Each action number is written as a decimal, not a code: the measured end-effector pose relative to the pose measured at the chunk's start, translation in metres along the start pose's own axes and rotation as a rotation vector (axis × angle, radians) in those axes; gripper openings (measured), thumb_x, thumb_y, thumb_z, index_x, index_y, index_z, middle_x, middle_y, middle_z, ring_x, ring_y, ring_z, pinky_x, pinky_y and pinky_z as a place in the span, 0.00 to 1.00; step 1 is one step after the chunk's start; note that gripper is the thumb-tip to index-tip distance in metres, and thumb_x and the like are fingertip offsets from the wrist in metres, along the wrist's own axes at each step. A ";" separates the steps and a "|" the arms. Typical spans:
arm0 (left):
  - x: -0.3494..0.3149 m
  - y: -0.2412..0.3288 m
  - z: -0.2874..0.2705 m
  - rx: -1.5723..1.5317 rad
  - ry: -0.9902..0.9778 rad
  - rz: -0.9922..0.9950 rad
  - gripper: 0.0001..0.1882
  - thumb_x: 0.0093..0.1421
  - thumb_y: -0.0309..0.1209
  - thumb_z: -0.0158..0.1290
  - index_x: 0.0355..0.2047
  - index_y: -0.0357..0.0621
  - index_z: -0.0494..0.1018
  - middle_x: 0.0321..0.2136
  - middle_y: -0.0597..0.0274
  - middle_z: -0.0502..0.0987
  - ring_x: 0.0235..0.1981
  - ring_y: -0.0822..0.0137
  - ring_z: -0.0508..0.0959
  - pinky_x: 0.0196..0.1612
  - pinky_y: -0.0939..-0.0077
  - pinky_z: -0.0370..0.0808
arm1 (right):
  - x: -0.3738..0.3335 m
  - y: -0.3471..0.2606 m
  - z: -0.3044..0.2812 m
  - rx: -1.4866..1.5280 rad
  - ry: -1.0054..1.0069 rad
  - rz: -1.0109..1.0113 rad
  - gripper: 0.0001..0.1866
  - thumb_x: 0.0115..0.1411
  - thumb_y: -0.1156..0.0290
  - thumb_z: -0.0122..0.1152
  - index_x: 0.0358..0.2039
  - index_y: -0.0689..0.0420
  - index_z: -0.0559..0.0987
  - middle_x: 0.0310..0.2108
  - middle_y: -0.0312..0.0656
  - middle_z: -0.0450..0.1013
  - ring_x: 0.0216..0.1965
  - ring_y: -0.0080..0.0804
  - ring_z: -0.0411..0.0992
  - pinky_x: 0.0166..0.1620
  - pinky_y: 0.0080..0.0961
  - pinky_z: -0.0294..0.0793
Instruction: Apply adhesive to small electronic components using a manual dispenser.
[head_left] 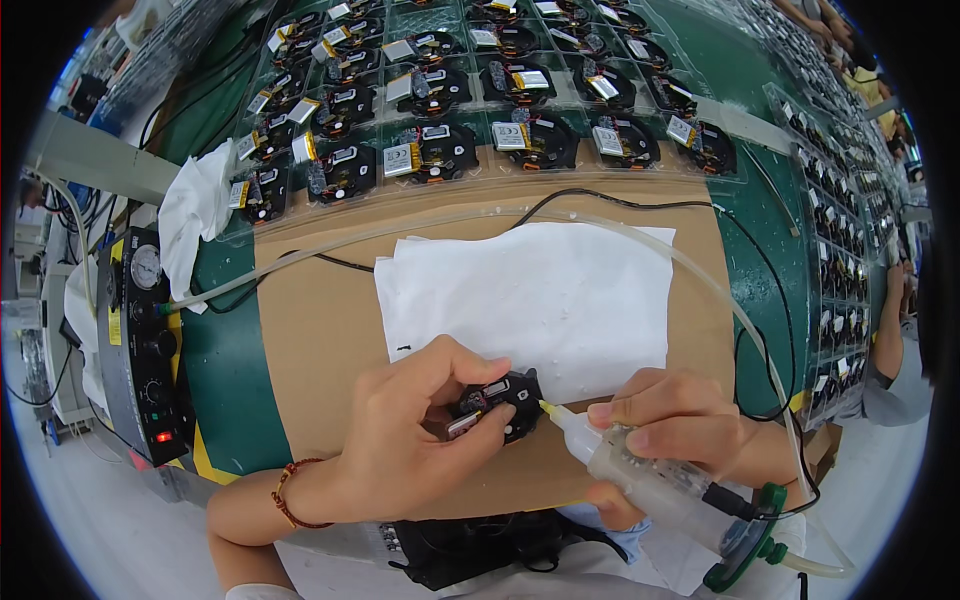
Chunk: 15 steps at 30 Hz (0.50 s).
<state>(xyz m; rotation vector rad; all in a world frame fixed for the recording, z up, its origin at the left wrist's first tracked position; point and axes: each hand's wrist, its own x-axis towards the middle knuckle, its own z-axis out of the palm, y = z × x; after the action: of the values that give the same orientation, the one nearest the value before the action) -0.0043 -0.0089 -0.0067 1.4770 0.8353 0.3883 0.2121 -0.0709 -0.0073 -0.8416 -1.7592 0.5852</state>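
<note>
My left hand (425, 405) is closed around a round black electronic module (522, 393), thumb and fingers gripping it by its sides. A small silver battery (466, 424) on the module shows between the fingers. In my right hand (680, 420) is a translucent dispensing syringe (650, 485), tilted, with a white cone and a thin yellow tip (546, 407). That tip sits at the module's right edge; whether it touches cannot be made out. A green cap (745, 540) closes the syringe's rear end, where a clear hose joins it. White paper sheets (530, 290) lie just beyond both hands.
Brown cardboard (320, 360) covers the green bench (225, 400). Clear trays (450, 185) of similar modules with batteries fill the far side; more trays (835, 290) stand at right. A black dispenser box (145, 345) with a gauge stands left. The hose (400, 233) and black cable arc across.
</note>
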 end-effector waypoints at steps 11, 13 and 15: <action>-0.002 0.000 0.000 0.015 0.005 0.003 0.17 0.52 0.12 0.53 0.42 0.35 0.66 0.33 0.63 0.71 0.30 0.78 0.75 0.26 0.87 0.73 | -0.003 0.001 0.004 0.039 0.025 -0.044 0.23 0.40 0.70 0.72 0.32 0.62 0.69 0.29 0.49 0.70 0.15 0.31 0.69 0.15 0.20 0.68; -0.002 -0.002 0.000 0.016 0.011 0.007 0.17 0.52 0.12 0.53 0.42 0.35 0.66 0.33 0.63 0.71 0.30 0.78 0.75 0.26 0.87 0.73 | -0.002 0.001 0.003 0.035 0.008 -0.032 0.22 0.40 0.70 0.72 0.32 0.62 0.69 0.29 0.49 0.70 0.15 0.31 0.69 0.15 0.21 0.69; -0.002 -0.003 -0.001 0.014 0.018 0.013 0.17 0.52 0.12 0.53 0.41 0.35 0.66 0.33 0.63 0.71 0.30 0.79 0.75 0.26 0.87 0.72 | -0.001 0.002 0.004 0.029 -0.011 -0.021 0.22 0.40 0.70 0.72 0.32 0.62 0.69 0.29 0.49 0.70 0.15 0.31 0.69 0.15 0.21 0.69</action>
<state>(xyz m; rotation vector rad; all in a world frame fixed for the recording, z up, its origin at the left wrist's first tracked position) -0.0070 -0.0096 -0.0095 1.4946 0.8440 0.4065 0.2096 -0.0707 -0.0108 -0.8002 -1.7636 0.6009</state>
